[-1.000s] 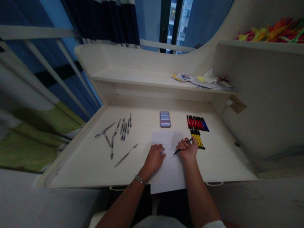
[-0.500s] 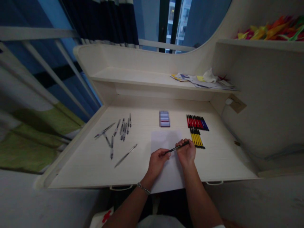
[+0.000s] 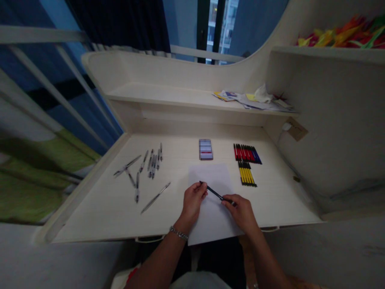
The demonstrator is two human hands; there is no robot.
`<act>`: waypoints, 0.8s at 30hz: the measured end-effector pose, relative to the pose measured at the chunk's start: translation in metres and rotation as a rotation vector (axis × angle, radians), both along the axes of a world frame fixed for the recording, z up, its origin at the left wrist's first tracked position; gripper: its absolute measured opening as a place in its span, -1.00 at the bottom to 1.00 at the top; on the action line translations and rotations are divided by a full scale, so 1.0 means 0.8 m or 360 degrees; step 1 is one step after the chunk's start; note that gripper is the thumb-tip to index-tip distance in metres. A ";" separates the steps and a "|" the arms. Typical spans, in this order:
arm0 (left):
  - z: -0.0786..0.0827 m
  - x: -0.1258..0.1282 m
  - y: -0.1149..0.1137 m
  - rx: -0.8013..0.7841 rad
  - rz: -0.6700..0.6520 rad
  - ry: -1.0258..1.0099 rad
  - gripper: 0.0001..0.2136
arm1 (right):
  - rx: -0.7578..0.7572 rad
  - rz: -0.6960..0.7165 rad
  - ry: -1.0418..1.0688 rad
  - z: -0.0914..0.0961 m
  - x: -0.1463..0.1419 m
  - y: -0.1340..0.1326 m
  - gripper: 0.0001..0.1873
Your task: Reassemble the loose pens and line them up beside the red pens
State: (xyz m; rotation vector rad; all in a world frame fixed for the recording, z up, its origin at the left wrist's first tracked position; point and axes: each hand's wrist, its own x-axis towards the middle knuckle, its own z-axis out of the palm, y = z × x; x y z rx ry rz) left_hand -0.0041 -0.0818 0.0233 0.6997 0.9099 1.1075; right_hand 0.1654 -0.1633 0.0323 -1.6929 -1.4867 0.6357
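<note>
Left hand (image 3: 192, 200) and right hand (image 3: 240, 210) were both clamped, fingers pinched on opposite ends of one black pen (image 3: 215, 193), held slantwise above one white sheet of paper (image 3: 212, 224). One phone (image 3: 205, 149) lay beyond the sheet, its screen too pixelated to read. To the right lay red pens (image 3: 243, 153), blue pens (image 3: 257, 155) and yellow pens (image 3: 247, 175), packed too closely to count surely. One clear pen (image 3: 155, 197) lay alone on the left, near a scattered, overlapping group of clear pens (image 3: 153, 162).

Dim light, slight blur, stretched edges
</note>
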 end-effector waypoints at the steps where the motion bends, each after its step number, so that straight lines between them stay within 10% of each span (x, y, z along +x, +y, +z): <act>1: 0.001 0.002 0.000 -0.0003 -0.0005 0.0004 -0.68 | 0.0013 0.0019 -0.0046 0.002 -0.001 -0.002 -0.75; 12: 0.003 0.013 0.001 0.0129 -0.0226 0.0235 -0.66 | 0.0078 -0.0017 -0.0104 0.007 0.003 -0.018 -0.73; 20: -0.016 -0.018 -0.002 0.0643 -0.0336 0.1003 -0.75 | 0.0041 -0.0909 -0.0409 -0.028 0.140 0.006 -0.55; 24: -0.025 -0.026 -0.004 0.0765 -0.0353 0.1195 -0.78 | -0.0153 -0.0998 -0.0702 -0.047 0.189 0.018 -0.55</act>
